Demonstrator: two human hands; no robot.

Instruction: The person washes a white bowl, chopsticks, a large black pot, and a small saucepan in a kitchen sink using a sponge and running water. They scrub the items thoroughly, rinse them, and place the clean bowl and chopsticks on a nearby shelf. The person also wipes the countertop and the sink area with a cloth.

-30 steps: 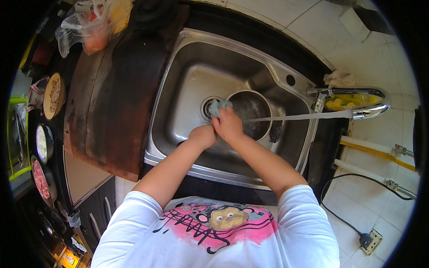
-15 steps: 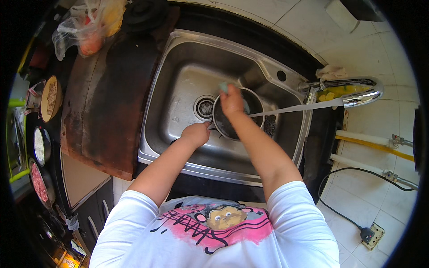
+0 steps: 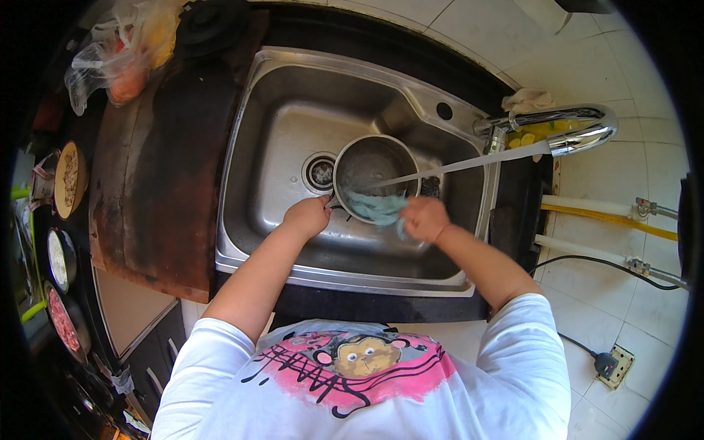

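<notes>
A round metal pot (image 3: 367,155) stands in the stainless steel sink (image 3: 282,132), just right of the drain (image 3: 320,171). My left hand (image 3: 308,218) is closed at the pot's near left side, around what looks like its short handle. In my right hand (image 3: 427,218), at the pot's near right rim, is a pale teal cloth (image 3: 378,207). The cloth trails over the rim into the pot, and part of it hangs below my fingers. From the chrome faucet (image 3: 587,143) on the right, a water stream (image 3: 469,164) runs slantwise into the pot.
Left of the sink lies a dark wooden board (image 3: 161,176), with a plastic bag (image 3: 121,66) at its far end. Further left stand a bowl of brownish food (image 3: 71,180), a bowl with white contents (image 3: 61,257) and a bowl of pink meat (image 3: 64,315). A dark clump (image 3: 431,185) sits beside the pot.
My right hand has moved from the pot's far side to its near right rim, drawing the cloth along. The cloth now spreads out more. My left hand stays at the pot's side.
</notes>
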